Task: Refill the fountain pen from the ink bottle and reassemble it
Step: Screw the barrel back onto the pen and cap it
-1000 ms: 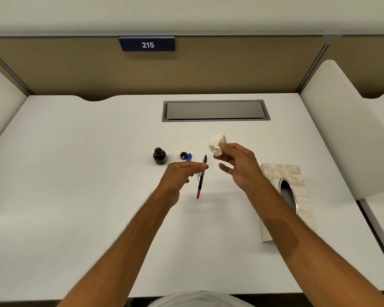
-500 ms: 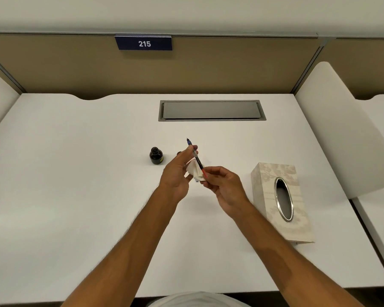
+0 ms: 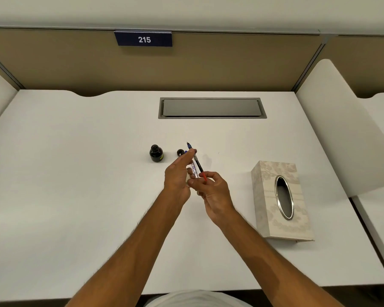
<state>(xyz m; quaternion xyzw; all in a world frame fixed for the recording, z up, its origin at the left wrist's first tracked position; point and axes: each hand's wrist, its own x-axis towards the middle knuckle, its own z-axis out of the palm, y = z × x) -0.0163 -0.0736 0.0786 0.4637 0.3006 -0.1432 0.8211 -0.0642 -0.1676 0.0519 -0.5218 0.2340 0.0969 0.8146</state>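
My left hand holds the fountain pen's inner part near its front, fingers stretched along it. The nib points up and away, toward the desk's back. My right hand pinches the pen's red rear end. A clear printed barrel with a blue end lies on the white desk just behind my hands. The dark ink bottle stands open to the left, its small black cap beside it. I cannot clearly see the tissue between my hands.
A patterned tissue box with an oval metal opening lies to the right of my hands. A grey cable hatch is set into the desk's back. White side dividers flank the desk, and a sign reading 215 hangs on the back panel.
My right hand brought the crumpled tissue down to the pen, then shifted to the red end. The pen tilted so the nib points away and the tissue dropped out of sight.
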